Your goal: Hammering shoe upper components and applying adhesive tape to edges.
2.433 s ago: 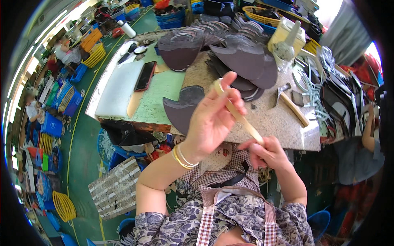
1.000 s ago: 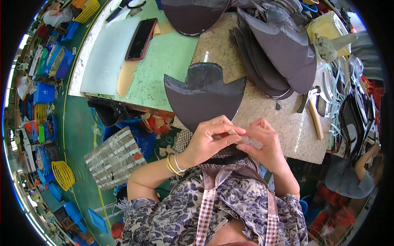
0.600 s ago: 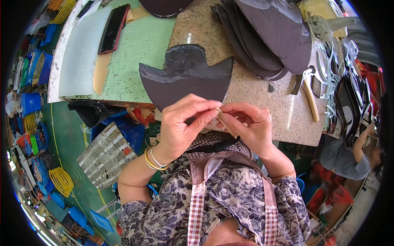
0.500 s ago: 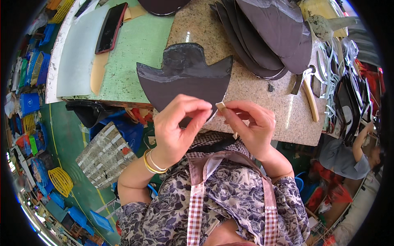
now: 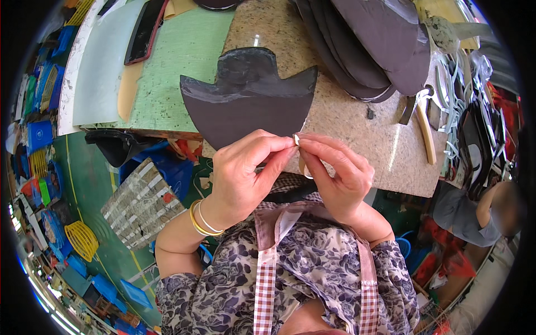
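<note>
My left hand and my right hand meet fingertip to fingertip over the table's near edge. Both pinch a narrow off-white strip, whose short end shows between the fingertips. A pale loop hangs below by my right fingers, partly hidden, and looks like more of the same strip. Just beyond my hands lies a flat dark brown panel with a square tab and two pointed corners. Its far edge band looks greyish and smeared, and my left hand covers part of its near edge.
Several similar dark pieces lie stacked at the far right. A hand tool with a pale handle rests near strips and hanging parts. On the left, a phone lies on the green board. Another person sits at the right.
My fingertips have come together, and my left hand now pinches the strip that only my right fingers held before. The view has shifted slightly; the brown panel stays on the table.
</note>
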A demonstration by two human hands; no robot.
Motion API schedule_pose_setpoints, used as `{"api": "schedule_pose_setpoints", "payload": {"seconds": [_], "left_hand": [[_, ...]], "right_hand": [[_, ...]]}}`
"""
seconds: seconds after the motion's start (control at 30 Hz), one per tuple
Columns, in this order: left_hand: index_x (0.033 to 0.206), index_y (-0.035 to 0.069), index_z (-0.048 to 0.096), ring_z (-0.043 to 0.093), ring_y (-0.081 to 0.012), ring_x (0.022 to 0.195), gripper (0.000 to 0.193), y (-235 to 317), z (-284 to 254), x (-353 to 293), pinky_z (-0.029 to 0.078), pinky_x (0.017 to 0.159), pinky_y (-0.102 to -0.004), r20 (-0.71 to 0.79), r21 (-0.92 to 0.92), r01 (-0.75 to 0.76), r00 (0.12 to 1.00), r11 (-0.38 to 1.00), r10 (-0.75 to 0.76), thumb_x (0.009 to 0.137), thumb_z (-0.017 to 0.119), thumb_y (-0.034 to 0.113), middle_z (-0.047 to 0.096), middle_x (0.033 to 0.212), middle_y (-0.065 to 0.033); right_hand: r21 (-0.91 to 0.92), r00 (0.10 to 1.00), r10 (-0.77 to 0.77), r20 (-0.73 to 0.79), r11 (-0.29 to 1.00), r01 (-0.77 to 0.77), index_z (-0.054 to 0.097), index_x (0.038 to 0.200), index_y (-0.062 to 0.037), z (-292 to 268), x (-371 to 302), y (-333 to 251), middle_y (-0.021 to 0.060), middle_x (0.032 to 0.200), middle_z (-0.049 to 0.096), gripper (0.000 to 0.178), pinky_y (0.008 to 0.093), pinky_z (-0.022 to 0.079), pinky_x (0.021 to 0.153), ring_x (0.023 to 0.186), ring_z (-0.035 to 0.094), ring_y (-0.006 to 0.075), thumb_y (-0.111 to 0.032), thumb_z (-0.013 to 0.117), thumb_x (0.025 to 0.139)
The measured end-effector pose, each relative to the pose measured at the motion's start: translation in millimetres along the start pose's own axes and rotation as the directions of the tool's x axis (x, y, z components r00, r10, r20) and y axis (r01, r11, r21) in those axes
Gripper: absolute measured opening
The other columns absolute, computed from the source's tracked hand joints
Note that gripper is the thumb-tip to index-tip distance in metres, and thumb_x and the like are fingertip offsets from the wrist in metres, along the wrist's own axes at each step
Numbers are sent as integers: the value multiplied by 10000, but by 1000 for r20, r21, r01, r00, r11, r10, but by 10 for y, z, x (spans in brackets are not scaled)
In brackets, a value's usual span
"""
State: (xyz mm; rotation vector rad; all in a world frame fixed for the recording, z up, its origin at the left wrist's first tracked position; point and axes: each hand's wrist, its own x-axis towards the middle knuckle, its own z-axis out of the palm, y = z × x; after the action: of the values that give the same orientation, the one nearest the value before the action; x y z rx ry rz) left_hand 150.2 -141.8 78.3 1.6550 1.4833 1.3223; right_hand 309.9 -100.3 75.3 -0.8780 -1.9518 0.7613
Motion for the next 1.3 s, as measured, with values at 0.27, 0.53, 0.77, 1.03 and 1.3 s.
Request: {"api": "schedule_pose_setpoints", "payload": {"seconds": [0.27,0.53,0.77,1.03,1.3], "left_hand": [[878,-5,611,621,-182,586,124,4,36,15,479,510,-276,34,-80,68,997,994,-66,771,654,-50,601,732,-87],[862,-9,598,597,-222,588,149,35,88,28,477,516,-298,115,181,-185,979,966,166,729,648,-53,576,746,-97],[795,-47,566,539,-36,681,31,3,205,-45,451,572,-187,181,-545,390,919,742,-351,803,594,-56,570,742,-39],[786,-3,577,487,-31,627,41,10,148,29,396,557,-169,134,-408,142,986,902,-95,814,601,-20,563,749,-13],[887,30,596,515,-38,666,95,-7,51,113,437,581,-189,661,-572,726,684,382,-308,896,590,125,568,760,22]], "right_hand": [[-110,996,-91,-17,990,88,675,932,-11,-4,-31,-5,112,916,685,205,287,557,626,770,689,233,41,692,735],[-96,995,76,57,993,-71,642,852,-32,-115,-1,-37,74,825,677,162,273,533,554,669,673,202,26,707,716],[451,947,318,52,838,-306,606,976,-15,-199,-220,139,119,971,663,173,313,531,748,880,656,199,-15,638,806],[650,624,353,697,58,-758,620,1046,7,-353,-292,305,163,1150,583,311,332,476,883,1003,579,216,-275,579,921],[726,930,248,271,582,-367,634,892,37,-337,-200,135,199,1015,615,82,218,503,555,666,620,143,-37,613,862]]}}
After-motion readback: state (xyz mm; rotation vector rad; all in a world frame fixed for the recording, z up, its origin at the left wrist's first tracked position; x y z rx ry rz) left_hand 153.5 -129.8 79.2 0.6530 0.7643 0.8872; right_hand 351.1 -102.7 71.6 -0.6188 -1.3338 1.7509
